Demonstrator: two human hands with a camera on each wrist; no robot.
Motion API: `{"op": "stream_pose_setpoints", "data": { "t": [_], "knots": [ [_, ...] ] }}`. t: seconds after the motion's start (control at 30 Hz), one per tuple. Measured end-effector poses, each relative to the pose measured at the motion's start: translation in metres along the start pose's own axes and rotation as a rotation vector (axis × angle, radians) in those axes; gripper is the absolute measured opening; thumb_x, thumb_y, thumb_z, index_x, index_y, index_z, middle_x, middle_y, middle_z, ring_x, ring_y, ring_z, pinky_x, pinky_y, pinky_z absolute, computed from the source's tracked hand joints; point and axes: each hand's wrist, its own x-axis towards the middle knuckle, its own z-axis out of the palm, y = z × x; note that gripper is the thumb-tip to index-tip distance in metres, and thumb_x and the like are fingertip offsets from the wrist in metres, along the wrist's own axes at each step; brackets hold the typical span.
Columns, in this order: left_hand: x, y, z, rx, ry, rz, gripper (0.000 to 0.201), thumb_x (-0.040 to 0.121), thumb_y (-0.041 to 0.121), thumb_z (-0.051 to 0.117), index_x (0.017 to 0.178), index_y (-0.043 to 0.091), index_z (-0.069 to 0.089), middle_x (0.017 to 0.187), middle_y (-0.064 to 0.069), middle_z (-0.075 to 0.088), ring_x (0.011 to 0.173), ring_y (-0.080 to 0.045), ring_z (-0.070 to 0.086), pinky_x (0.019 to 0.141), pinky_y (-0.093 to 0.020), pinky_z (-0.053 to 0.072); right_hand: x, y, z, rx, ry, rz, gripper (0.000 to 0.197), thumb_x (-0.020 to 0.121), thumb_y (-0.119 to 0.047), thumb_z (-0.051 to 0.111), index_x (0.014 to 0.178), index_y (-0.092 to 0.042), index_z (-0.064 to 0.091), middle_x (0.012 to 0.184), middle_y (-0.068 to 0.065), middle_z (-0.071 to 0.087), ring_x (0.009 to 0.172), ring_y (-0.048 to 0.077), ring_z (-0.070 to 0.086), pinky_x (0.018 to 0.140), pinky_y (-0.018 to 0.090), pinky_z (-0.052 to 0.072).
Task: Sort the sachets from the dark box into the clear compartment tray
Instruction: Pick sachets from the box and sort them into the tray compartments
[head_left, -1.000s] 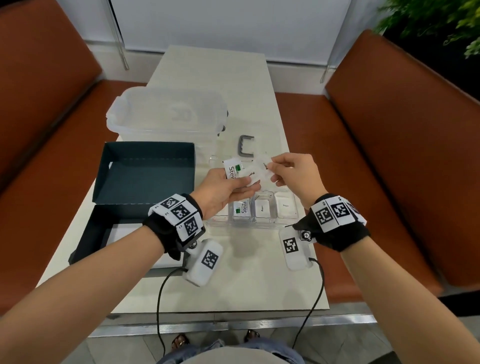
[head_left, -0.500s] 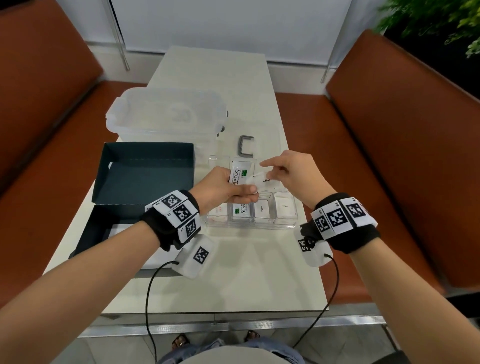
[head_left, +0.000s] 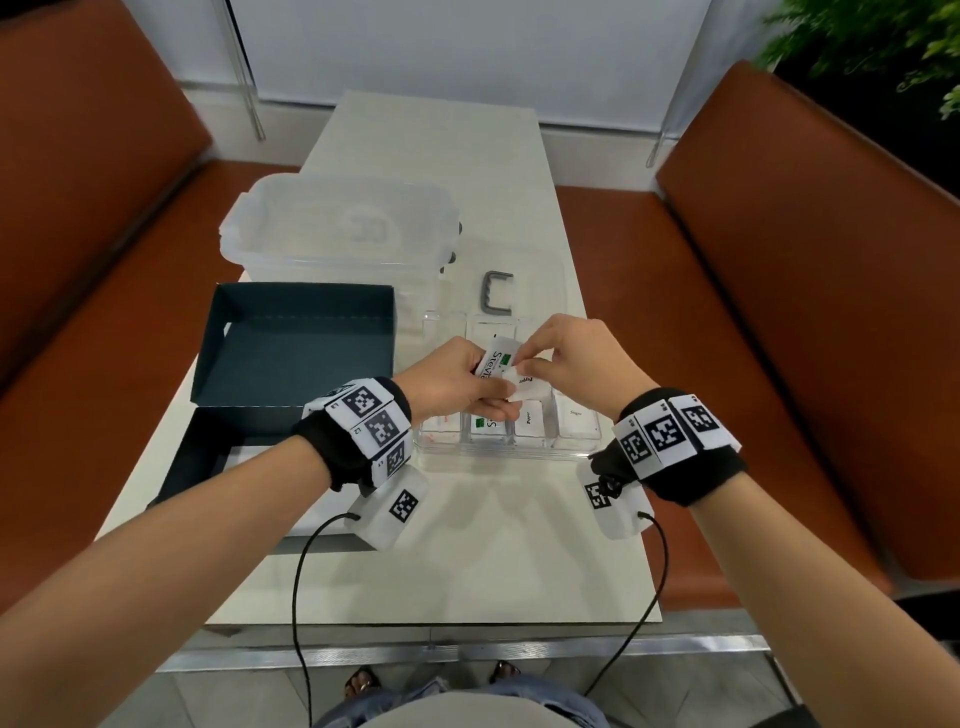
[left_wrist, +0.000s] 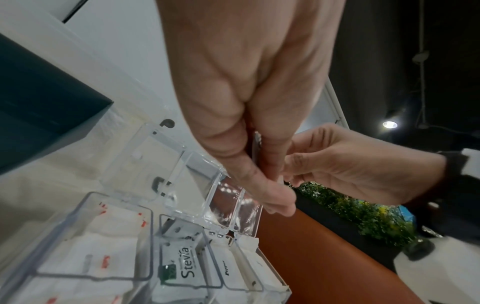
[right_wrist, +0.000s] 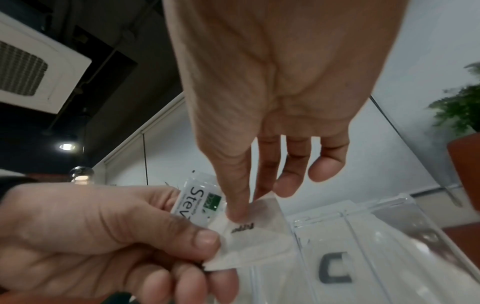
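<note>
Here we separate sachets: the left hand (head_left: 447, 382) grips the Stevia sachet (right_wrist: 201, 200), the right hand (head_left: 576, 364) pinches the pepper sachet (right_wrist: 255, 234). Next, drop each into its matching compartment of the tray (head_left: 582, 451).

dark box (head_left: 291, 353) left of compartment tray (head_left: 582, 441) | lidded tub (head_left: 337, 228) behind box

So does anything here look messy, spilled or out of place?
Nothing stands out. The sachets in the clear tray lie flat in their compartments; the left hand holds a Stevia sachet while the right hand pinches a pepper sachet.
</note>
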Motion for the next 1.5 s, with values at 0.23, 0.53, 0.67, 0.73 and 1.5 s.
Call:
{"op": "stream_pose_setpoints", "data": {
  "t": [0.23, 0.53, 0.67, 0.73, 1.5],
  "knots": [
    [0.002, -0.004, -0.006, -0.027, 0.137, 0.030, 0.024, 0.094, 0.006, 0.059, 0.110, -0.012, 0.062, 0.097, -0.023, 0.071, 0.073, -0.013, 0.073, 0.067, -0.021, 0.059, 0.000, 0.029, 0.015, 0.291, 0.217, 0.354, 0.007, 0.083, -0.012, 0.067, 0.084, -0.014, 0.074, 0.076, -0.006, 0.066, 0.066, -0.001, 0.055, 0.069, 0.014, 0.046],
    [-0.003, -0.010, -0.011, -0.046, 0.211, 0.014, 0.022, 0.094, 0.006, 0.059, 0.109, -0.010, 0.063, 0.096, -0.020, 0.071, 0.070, -0.011, 0.072, 0.065, -0.020, 0.059, -0.010, 0.036, 0.066, 0.574, 0.207, 0.764, 0.012, 0.082, -0.005, 0.061, 0.070, -0.005, 0.063, 0.053, 0.007, 0.060, 0.043, 0.015, 0.054, 0.050, 0.027, 0.054],
    [-0.004, -0.010, -0.010, -0.048, 0.215, 0.013, 0.023, 0.093, 0.006, 0.059, 0.110, -0.010, 0.063, 0.098, -0.022, 0.070, 0.071, -0.012, 0.072, 0.065, -0.021, 0.059, -0.008, 0.034, 0.071, 0.569, 0.223, 0.781, 0.006, 0.083, -0.001, 0.059, 0.078, -0.002, 0.063, 0.061, 0.012, 0.065, 0.055, 0.024, 0.063, 0.069, 0.042, 0.060],
    [-0.006, -0.011, -0.010, -0.047, 0.213, 0.015, 0.023, 0.093, 0.006, 0.059, 0.110, -0.010, 0.064, 0.100, -0.023, 0.070, 0.071, -0.013, 0.072, 0.065, -0.021, 0.059, -0.008, 0.034, 0.074, 0.526, 0.205, 0.764, 0.007, 0.083, -0.001, 0.058, 0.079, -0.003, 0.064, 0.067, 0.017, 0.069, 0.058, 0.027, 0.064, 0.071, 0.045, 0.060],
    [-0.015, -0.014, -0.014, -0.046, 0.005, -0.023, 0.015, 0.093, 0.024, 0.061, 0.100, 0.013, 0.070, 0.096, -0.005, 0.076, 0.080, -0.013, 0.072, 0.060, -0.017, 0.053, -0.001, -0.022, 0.039, 0.402, 0.186, 0.146, 0.019, 0.088, -0.034, 0.063, 0.107, -0.029, 0.065, 0.089, -0.012, 0.065, 0.062, 0.001, 0.059, 0.056, 0.008, 0.040]
  ]
}}
